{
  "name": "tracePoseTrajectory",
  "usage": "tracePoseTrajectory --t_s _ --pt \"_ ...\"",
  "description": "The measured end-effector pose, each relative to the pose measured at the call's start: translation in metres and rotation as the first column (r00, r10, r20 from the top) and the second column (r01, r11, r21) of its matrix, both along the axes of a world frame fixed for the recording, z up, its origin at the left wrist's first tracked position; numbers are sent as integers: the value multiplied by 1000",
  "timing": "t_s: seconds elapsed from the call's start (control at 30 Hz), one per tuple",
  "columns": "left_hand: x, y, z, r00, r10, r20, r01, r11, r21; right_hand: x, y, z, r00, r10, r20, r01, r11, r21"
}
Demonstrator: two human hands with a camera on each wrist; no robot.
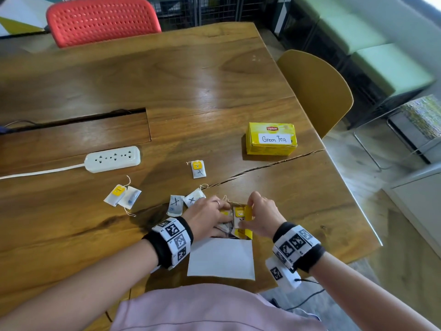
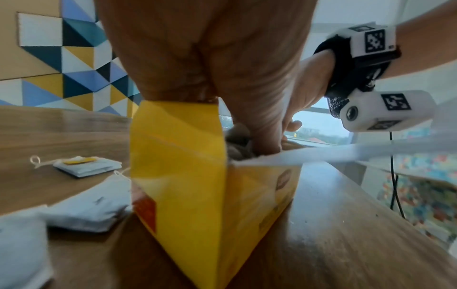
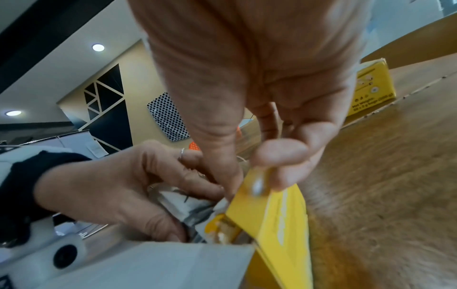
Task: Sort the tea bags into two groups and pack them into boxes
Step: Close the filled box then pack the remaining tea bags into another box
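Open box: the yellow box (image 1: 243,220) sits at 6 o'clock on the table (image 1: 167,80), lid flap toward the person, both hands at its mouth.
Left hand: the left hand (image 1: 207,219) curls its fingers into the box, pressing tea bags (image 3: 188,203) down inside; whether it pinches one I cannot tell.
Right hand: the right hand (image 1: 262,217) pinches the box's yellow side flap (image 3: 269,195) between thumb and forefinger, holding it outward.
Loose bags: two X-marked bags (image 1: 183,203) lie just at 10 o'clock of the left hand, a pair (image 1: 121,195) farther at 9, and one (image 1: 198,168) at 12.
Key relation: the remaining bags lie left and ahead, so the left hand is nearer; the nearest ones' long axes run roughly away from the person.
Second box: the box labelled Green Tea (image 1: 272,139), closed, stands well apart at 1 o'clock.
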State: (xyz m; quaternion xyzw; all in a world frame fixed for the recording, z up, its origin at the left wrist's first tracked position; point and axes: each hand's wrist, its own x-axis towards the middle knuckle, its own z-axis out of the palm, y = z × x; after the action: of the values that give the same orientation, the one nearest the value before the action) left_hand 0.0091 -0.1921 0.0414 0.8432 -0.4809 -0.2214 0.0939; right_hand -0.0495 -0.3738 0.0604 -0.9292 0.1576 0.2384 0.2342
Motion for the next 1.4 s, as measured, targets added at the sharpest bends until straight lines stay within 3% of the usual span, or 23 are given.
tracePoseTrajectory --t_s 0.07,0.13,0.27,0.3,0.4,0.53,0.6,0.77,0.93,1.07,1.17,1.27,1.4 --pt "-3 3 0 992 -102 74 96 992 81 -1 0 -1 1000 -1 8 1 1000 19" --pt "-5 7 8 993 -99 68 94 993 73 0 -1 0 1000 -6 22 5 1000 29" --pt "-1 8 8 992 54 114 -28 974 -224 1 -4 0 999 -17 39 15 999 51" --pt "-1 6 9 990 111 85 -92 974 -206 1 -4 -1 999 -21 41 19 998 61" --pt "-7 -1 9 973 230 8 -230 972 38 0 -2 -1 998 -54 37 50 995 84" --pt "-17 -1 6 986 78 147 -67 994 -82 0 -2 -1 997 -66 26 64 996 67" --pt "-17 2 2 978 79 191 -51 988 -147 0 -3 -1 999 -45 26 45 999 11" --pt "-14 1 2 989 -4 150 30 985 -171 2 -10 5 996 -78 36 77 997 25" --pt "-14 -2 -1 984 -160 71 159 987 29 0 -20 6 994 -100 41 97 993 70" --pt "-12 -3 -3 964 -211 159 191 973 132 0 -20 5 995 -90 43 88 995 56" --pt "-12 -4 -1 945 -234 228 200 966 162 -2 -15 10 983 -12 182 17 1000 -23" --pt "-8 1 5 943 -185 275 187 982 17 -2 -6 17 922 142 360 -139 990 -34" --pt "-9 3 -2 976 -122 178 137 988 -77 -1 8 14 895 419 152 -382 898 -219"
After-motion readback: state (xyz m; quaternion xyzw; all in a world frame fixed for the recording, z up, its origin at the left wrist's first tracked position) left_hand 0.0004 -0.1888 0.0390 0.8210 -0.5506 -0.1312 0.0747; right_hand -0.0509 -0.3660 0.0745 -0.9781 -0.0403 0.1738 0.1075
